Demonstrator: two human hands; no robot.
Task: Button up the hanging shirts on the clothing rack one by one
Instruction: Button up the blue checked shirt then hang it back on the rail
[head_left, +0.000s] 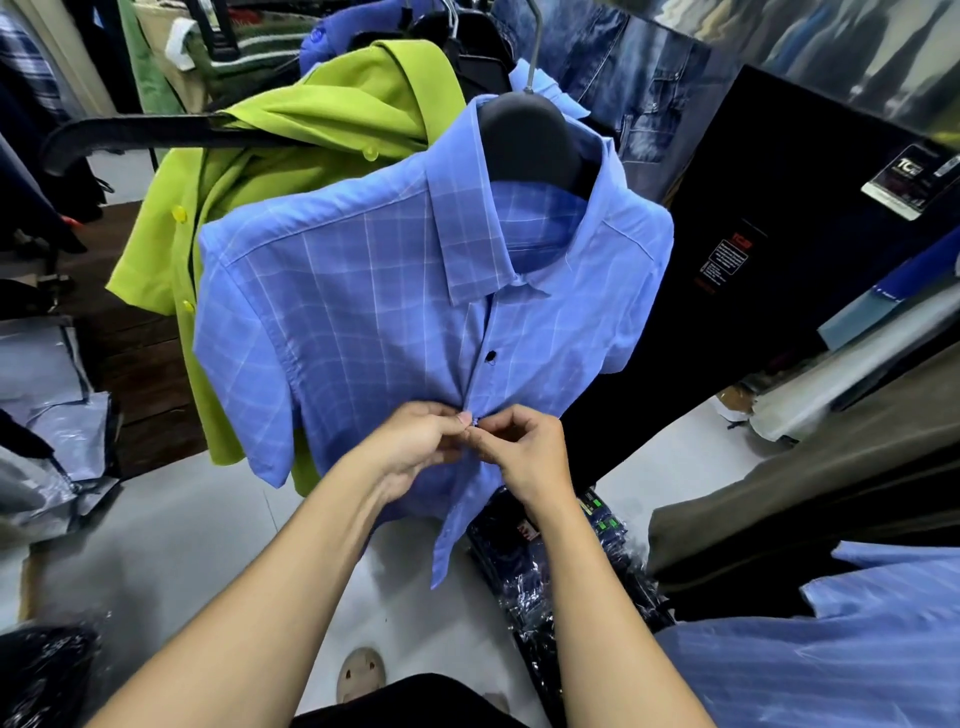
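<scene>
- Blue checked shirt (363, 312) hangs at centre, hanger (524, 135) at twelve o'clock.
- Left hand (415, 441) and right hand (524, 452) both pinch the placket at six o'clock.
- Fabric looks light, soft, floppy; best held at the placket edges.

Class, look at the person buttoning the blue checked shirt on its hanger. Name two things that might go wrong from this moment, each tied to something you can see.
1. Both hands, left hand and right hand, pinch the placket of the blue checked shirt just below the black button; the halves might get matched unevenly.
2. The shirt hangs on a single hanger; pulling may swing it or tug it askew.
</scene>
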